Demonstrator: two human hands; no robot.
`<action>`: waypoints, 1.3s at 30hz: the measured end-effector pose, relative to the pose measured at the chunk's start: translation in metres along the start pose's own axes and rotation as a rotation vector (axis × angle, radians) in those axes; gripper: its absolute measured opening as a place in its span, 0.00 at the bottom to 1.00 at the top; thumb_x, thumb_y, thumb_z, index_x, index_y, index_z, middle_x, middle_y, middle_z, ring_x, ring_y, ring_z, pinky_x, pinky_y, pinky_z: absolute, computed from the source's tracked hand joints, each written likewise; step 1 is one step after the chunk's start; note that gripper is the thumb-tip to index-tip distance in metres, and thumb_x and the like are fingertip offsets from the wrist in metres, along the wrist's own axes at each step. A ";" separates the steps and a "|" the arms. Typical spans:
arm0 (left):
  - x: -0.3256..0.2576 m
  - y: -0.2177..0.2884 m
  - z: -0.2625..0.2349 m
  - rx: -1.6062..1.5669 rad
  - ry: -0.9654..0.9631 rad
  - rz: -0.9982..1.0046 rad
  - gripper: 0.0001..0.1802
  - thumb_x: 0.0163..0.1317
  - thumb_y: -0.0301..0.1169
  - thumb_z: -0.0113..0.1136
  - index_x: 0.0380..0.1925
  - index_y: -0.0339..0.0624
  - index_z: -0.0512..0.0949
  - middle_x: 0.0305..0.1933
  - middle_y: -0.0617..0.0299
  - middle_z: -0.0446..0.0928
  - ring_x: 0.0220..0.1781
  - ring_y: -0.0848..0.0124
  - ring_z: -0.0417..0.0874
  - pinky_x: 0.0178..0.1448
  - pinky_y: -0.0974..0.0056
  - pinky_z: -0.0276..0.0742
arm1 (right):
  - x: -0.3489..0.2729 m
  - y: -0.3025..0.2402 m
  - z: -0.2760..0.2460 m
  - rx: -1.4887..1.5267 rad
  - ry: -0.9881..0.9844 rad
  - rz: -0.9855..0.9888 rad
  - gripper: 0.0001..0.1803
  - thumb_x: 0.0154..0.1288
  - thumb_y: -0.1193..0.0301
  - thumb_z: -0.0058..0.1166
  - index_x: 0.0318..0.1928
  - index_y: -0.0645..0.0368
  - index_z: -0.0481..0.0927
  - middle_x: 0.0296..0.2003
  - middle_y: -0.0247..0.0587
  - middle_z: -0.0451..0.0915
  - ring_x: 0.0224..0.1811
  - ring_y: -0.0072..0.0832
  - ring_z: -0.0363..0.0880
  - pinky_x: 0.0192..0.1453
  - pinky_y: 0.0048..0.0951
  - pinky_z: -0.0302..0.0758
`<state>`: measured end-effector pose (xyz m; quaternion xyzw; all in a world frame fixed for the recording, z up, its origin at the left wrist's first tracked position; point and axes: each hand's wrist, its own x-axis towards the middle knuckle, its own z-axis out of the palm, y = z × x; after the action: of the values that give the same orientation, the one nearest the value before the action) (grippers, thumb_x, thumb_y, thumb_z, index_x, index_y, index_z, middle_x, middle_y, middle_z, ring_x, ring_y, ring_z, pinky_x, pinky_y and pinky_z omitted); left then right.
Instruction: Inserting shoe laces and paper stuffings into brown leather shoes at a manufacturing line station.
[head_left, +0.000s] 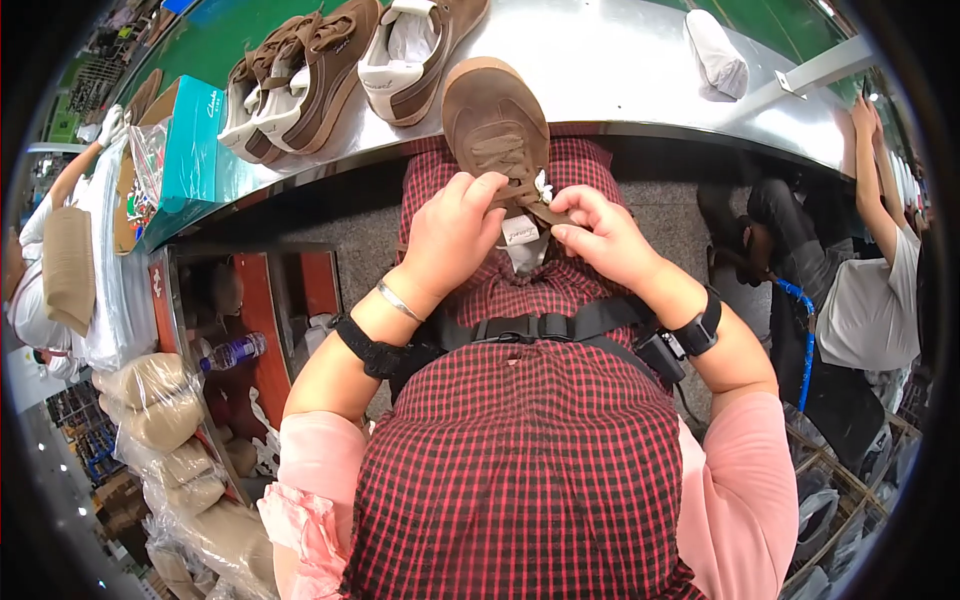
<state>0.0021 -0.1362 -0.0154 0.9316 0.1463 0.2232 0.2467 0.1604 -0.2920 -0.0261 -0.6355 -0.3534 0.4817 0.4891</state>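
Note:
A brown lace-up shoe [494,108] leans toe-up against the table's front edge, its heel end over my lap. White stuffing shows in its opening, by the pale tongue label [520,230]. My left hand [452,232] is closed at the left of the opening, thumb and forefinger pinching a brown shoelace [505,190]. On the other side my right hand [608,236] also pinches a lace, fingertips just below a small crumpled white piece [543,186] that I cannot make out.
Several brown shoes [335,85] stand on the metal table [600,75] at the left, beside a teal box [192,150] of small items. A white wrapped roll [716,55] lies at the back right. People sit at both sides. Bagged beige pieces [160,400] are stacked at lower left.

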 end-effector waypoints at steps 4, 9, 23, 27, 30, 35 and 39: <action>-0.006 0.002 -0.001 -0.227 -0.055 -0.192 0.22 0.51 0.27 0.66 0.46 0.41 0.71 0.33 0.62 0.72 0.28 0.71 0.75 0.35 0.67 0.74 | -0.007 0.005 0.011 0.058 -0.055 -0.012 0.18 0.61 0.78 0.54 0.51 0.62 0.66 0.31 0.32 0.75 0.34 0.16 0.72 0.40 0.20 0.71; -0.029 -0.007 -0.019 -0.396 -0.217 -0.492 0.17 0.51 0.30 0.66 0.41 0.39 0.74 0.34 0.54 0.78 0.31 0.65 0.79 0.39 0.63 0.76 | 0.000 0.005 0.011 0.129 0.093 -0.124 0.15 0.60 0.77 0.56 0.48 0.61 0.70 0.32 0.33 0.77 0.35 0.17 0.74 0.39 0.22 0.72; -0.044 -0.015 -0.083 -0.149 -0.112 -0.087 0.08 0.53 0.26 0.63 0.30 0.33 0.78 0.28 0.58 0.76 0.32 0.64 0.78 0.37 0.63 0.73 | -0.045 -0.014 -0.030 -0.458 0.068 -0.189 0.12 0.58 0.77 0.55 0.44 0.62 0.75 0.31 0.37 0.79 0.32 0.23 0.77 0.38 0.26 0.73; -0.034 0.038 -0.116 -0.829 -0.577 -0.699 0.08 0.56 0.27 0.64 0.26 0.33 0.76 0.22 0.59 0.74 0.24 0.70 0.75 0.30 0.67 0.70 | -0.056 -0.026 -0.031 -0.443 -0.016 -0.128 0.11 0.58 0.78 0.54 0.43 0.62 0.75 0.32 0.37 0.80 0.32 0.23 0.77 0.37 0.27 0.73; -0.025 0.053 -0.125 -0.761 -0.722 -0.108 0.11 0.58 0.30 0.63 0.22 0.34 0.76 0.20 0.65 0.73 0.23 0.76 0.72 0.26 0.68 0.66 | -0.074 -0.069 -0.030 -0.064 -0.238 -0.032 0.09 0.60 0.79 0.52 0.42 0.62 0.77 0.33 0.36 0.81 0.32 0.20 0.78 0.36 0.23 0.75; -0.004 0.046 -0.072 -1.278 -0.848 -0.495 0.21 0.68 0.46 0.48 0.37 0.39 0.79 0.23 0.69 0.74 0.25 0.82 0.70 0.30 0.74 0.67 | -0.064 -0.136 0.004 0.012 -0.688 -0.223 0.08 0.61 0.80 0.53 0.41 0.67 0.77 0.31 0.42 0.81 0.31 0.26 0.81 0.36 0.23 0.78; 0.017 0.079 -0.057 -1.220 -0.674 -0.471 0.16 0.66 0.35 0.52 0.46 0.34 0.76 0.32 0.61 0.80 0.36 0.74 0.80 0.49 0.70 0.74 | -0.048 -0.122 0.056 -0.301 -0.931 -0.415 0.10 0.63 0.75 0.52 0.45 0.62 0.77 0.37 0.41 0.82 0.38 0.31 0.81 0.45 0.29 0.76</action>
<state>0.0020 -0.1733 0.0759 0.5906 0.1085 -0.0924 0.7943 0.0954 -0.2868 0.1008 -0.3343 -0.7167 0.5499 0.2686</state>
